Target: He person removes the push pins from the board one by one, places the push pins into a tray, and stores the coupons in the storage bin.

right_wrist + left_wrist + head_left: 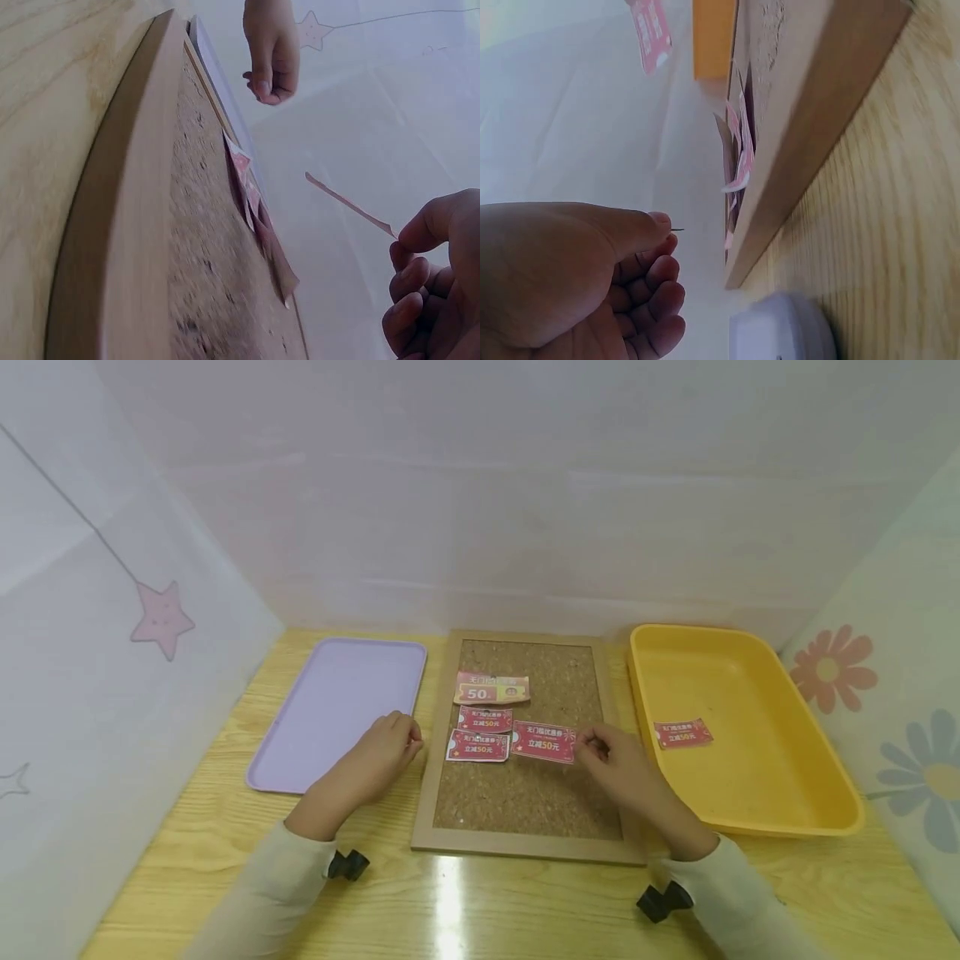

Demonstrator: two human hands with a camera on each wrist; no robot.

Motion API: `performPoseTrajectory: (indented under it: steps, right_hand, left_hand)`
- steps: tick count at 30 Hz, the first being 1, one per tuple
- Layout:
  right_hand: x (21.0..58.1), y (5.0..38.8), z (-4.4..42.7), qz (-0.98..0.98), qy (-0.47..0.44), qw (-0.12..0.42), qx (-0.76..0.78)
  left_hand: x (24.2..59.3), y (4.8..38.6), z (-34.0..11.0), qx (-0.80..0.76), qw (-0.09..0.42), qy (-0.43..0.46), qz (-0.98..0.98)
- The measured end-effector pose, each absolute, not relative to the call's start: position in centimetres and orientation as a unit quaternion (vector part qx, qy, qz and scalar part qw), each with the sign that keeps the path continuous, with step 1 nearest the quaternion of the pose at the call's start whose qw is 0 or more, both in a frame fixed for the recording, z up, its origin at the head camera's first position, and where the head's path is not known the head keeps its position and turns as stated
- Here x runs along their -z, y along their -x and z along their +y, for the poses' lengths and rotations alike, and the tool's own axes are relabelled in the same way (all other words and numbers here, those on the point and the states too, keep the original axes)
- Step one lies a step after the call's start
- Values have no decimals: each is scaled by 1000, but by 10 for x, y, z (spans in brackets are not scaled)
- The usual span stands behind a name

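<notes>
My right hand (617, 764) pinches a red paper coupon (543, 742) by its right end and holds it above the cork board (525, 806). In the right wrist view that coupon (349, 202) is seen nearly edge-on, apart from the board. Between thumb and forefinger my left hand (382, 750) pinches a pin (678, 229), whose thin point sticks out; its head is hidden. This hand is over the gap between the board and the lilac tray (288, 764). On the board's upper left are a red-and-yellow coupon (491, 690) and two red coupons (485, 720), their edges curling up.
A yellow bin (750, 777) stands to the right of the board, with one red coupon (682, 734) inside. The wooden table (375, 910) runs along the front. White sheets printed with stars and flowers surround it.
</notes>
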State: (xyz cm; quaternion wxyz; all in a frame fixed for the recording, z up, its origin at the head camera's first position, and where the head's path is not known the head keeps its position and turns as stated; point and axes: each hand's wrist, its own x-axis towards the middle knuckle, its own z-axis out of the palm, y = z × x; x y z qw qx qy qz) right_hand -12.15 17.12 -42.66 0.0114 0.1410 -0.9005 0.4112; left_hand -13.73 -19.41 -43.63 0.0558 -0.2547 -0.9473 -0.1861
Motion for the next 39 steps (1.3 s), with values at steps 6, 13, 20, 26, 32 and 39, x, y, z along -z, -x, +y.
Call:
performPoseTrajectory:
  steps: [6, 13, 20, 26, 32, 39]
  right_hand:
    - [414, 115, 197, -921, -123, 30, -368]
    - [406, 107, 222, -930, -113, 57, -344]
    - [409, 100, 248, -940, -99, 77, -318]
    - [407, 95, 267, -944, -73, 97, -305]
    - [403, 95, 286, -950, -48, 108, -290]
    - [406, 90, 315, -959, -19, 100, -265]
  left_hand:
    - [438, 139, -209, 182, 79, 251, -947]
    - [442, 139, -222, 177, 76, 225, -955]
    - [444, 137, -226, 168, 79, 226, -956]
    - [445, 135, -230, 152, 71, 213, -963]
    - [449, 133, -232, 134, 66, 200, -968]
    - [445, 130, -235, 127, 64, 190, -971]
